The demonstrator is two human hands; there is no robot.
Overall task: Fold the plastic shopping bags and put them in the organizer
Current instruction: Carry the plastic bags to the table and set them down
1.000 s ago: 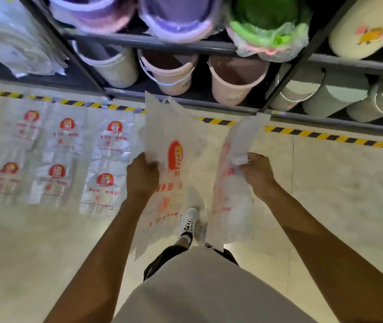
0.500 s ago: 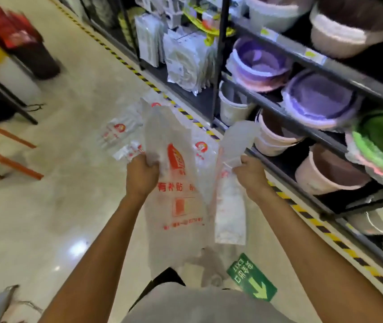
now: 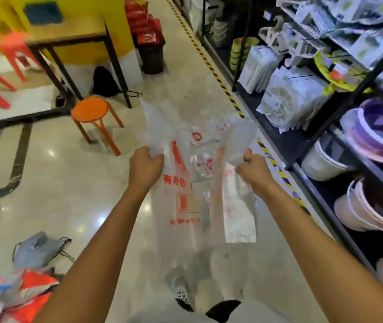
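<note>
You are standing in a shop aisle: stocked shelves (image 3: 302,73) of packaged housewares and plastic basins (image 3: 377,129) line your right.

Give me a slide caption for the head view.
Left hand and right hand each hold a plastic bag above a shop floor.

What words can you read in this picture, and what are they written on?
"有补贴": red print on the plastic bag that the left hand grips.
Red logo and boxed lines below it on that bag: too blurred to read.
Red print on the bag in the right hand: faint, unreadable.
Red marks on the bags on the floor: too small.
Labels on the shelf packets: blurred, unreadable.
</note>
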